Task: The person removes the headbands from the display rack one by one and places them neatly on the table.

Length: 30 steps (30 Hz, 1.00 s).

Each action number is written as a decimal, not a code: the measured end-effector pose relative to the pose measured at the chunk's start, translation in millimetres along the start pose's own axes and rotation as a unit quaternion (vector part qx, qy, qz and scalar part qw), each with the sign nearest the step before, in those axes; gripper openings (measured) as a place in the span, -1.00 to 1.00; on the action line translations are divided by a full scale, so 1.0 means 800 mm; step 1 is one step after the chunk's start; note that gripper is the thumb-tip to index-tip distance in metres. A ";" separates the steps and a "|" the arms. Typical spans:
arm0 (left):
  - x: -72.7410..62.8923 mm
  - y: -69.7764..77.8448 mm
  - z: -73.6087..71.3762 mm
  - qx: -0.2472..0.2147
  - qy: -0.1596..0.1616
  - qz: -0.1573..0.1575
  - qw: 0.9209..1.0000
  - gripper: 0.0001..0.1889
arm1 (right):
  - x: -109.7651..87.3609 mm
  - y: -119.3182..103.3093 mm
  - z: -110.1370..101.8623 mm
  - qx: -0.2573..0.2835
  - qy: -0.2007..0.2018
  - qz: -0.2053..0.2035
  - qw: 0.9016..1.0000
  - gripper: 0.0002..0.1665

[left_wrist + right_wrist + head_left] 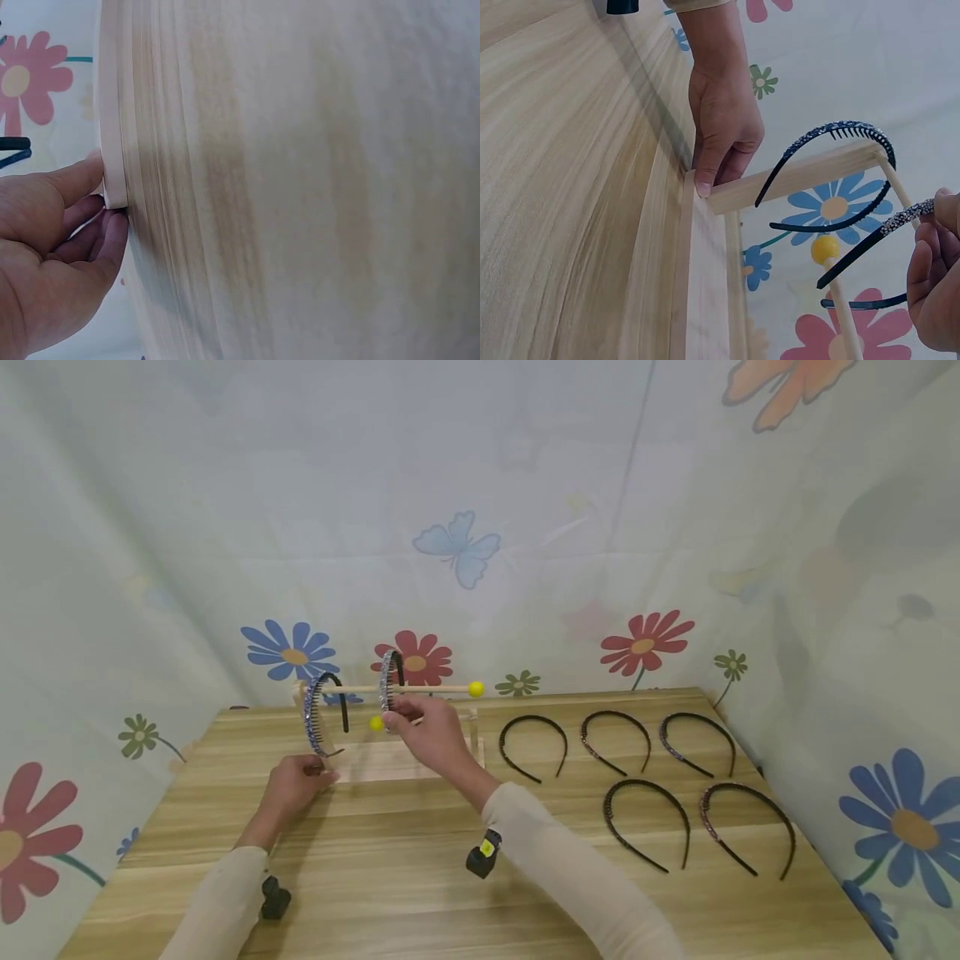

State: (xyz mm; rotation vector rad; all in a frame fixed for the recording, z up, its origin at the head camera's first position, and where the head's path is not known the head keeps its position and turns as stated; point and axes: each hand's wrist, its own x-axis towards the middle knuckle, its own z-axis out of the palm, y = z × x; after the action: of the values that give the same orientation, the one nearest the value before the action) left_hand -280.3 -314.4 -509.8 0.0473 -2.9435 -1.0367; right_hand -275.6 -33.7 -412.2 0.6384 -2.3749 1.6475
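Note:
My right hand pinches a silver-studded black headband near its lower end. The upper rod of a wooden display rack appears to run through that headband. Further left on the same rod hangs a blue-studded headband with comb teeth inside. My left hand grips the left front corner of the rack's base. In the left wrist view, thumb and fingers of the left hand hold the end of the base board. The right wrist view shows the held headband tilted, its ends apart.
On the table's right side lie several black headbands, among them a plain-looking one and one with pinkish studs. Yellow balls cap the upper rod and a lower rod. A flowered cloth stands behind the table.

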 end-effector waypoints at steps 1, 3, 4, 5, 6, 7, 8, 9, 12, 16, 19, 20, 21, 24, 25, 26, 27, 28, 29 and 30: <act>0.000 0.000 0.000 -0.001 0.000 -0.001 1.000 -0.66 | 0.001 -0.001 -0.001 0.000 0.002 0.003 1.000 -0.77; 0.000 0.001 -0.001 -0.003 -0.002 -0.002 1.000 -0.67 | 0.002 -0.003 -0.004 0.003 0.004 0.007 1.000 -0.78; 0.000 0.000 -0.001 -0.003 -0.002 -0.002 1.000 -0.67 | 0.002 -0.004 -0.006 0.004 0.004 0.007 1.000 -0.78; 0.000 0.000 -0.001 -0.003 -0.002 -0.004 1.000 -0.67 | 0.002 -0.006 -0.008 0.007 0.004 0.007 1.000 -0.78; 0.000 0.000 -0.001 -0.003 -0.002 -0.005 1.000 -0.67 | 0.002 -0.007 -0.010 0.008 0.005 0.009 1.000 -0.78; 0.000 0.000 0.000 -0.003 -0.002 -0.005 1.000 -0.67 | 0.002 -0.008 -0.012 0.009 0.006 0.008 1.000 -0.78; 0.000 0.000 0.000 -0.003 -0.002 -0.006 1.000 -0.67 | 0.002 -0.010 -0.014 0.012 0.008 0.007 1.000 -0.78; 0.000 0.000 0.001 -0.003 -0.002 -0.007 1.000 -0.67 | 0.002 -0.011 -0.015 0.013 0.008 0.004 1.000 -0.78; -0.001 0.001 0.001 -0.002 -0.001 -0.004 1.000 -0.66 | 0.002 -0.015 -0.020 0.014 0.012 -0.004 1.000 -0.75; -0.001 0.001 0.002 -0.001 0.003 0.000 1.000 -0.66 | 0.002 -0.021 -0.026 0.015 0.011 -0.019 1.000 -0.73; -0.001 0.001 0.003 -0.001 0.004 -0.002 1.000 -0.66 | 0.001 -0.025 -0.032 0.015 0.011 -0.024 1.000 -0.73; -0.001 0.001 0.003 -0.002 0.003 -0.003 1.000 -0.65 | 0.000 -0.026 -0.033 0.012 0.011 -0.027 0.999 -0.73; -0.001 0.000 0.003 -0.002 0.002 -0.003 1.000 -0.65 | 0.000 -0.027 -0.035 0.007 0.012 -0.029 0.999 -0.73; -0.001 0.000 0.002 -0.004 0.000 -0.006 1.000 -0.66 | -0.001 -0.030 -0.041 -0.007 0.016 -0.040 0.999 -0.72; -0.001 0.000 0.002 -0.004 -0.001 -0.006 1.000 -0.66 | -0.001 -0.031 -0.043 -0.010 0.017 -0.042 0.999 -0.72; -0.001 0.000 0.002 -0.004 -0.001 -0.006 1.000 -0.66 | -0.001 -0.031 -0.045 -0.011 0.018 -0.044 0.999 -0.72; 0.000 0.000 0.002 -0.003 -0.002 -0.004 1.000 -0.66 | -0.001 -0.032 -0.048 -0.011 0.018 -0.045 0.999 -0.73; 0.000 0.000 0.002 -0.002 -0.002 -0.005 1.000 -0.67 | -0.001 -0.032 -0.050 -0.009 0.019 -0.046 0.999 -0.73; 0.000 0.000 0.002 -0.001 -0.002 -0.003 1.000 -0.67 | -0.001 -0.033 -0.052 -0.007 0.020 -0.047 0.999 -0.73; 0.000 0.000 0.002 0.000 -0.002 -0.003 1.000 -0.68 | -0.002 -0.033 -0.054 -0.006 0.021 -0.048 0.999 -0.74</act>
State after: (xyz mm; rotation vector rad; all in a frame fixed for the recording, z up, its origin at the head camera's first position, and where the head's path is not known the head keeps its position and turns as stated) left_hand -280.2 -313.6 -511.3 0.0536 -2.9473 -1.0393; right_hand -266.8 -1.2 -374.3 0.6973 -2.2857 1.5909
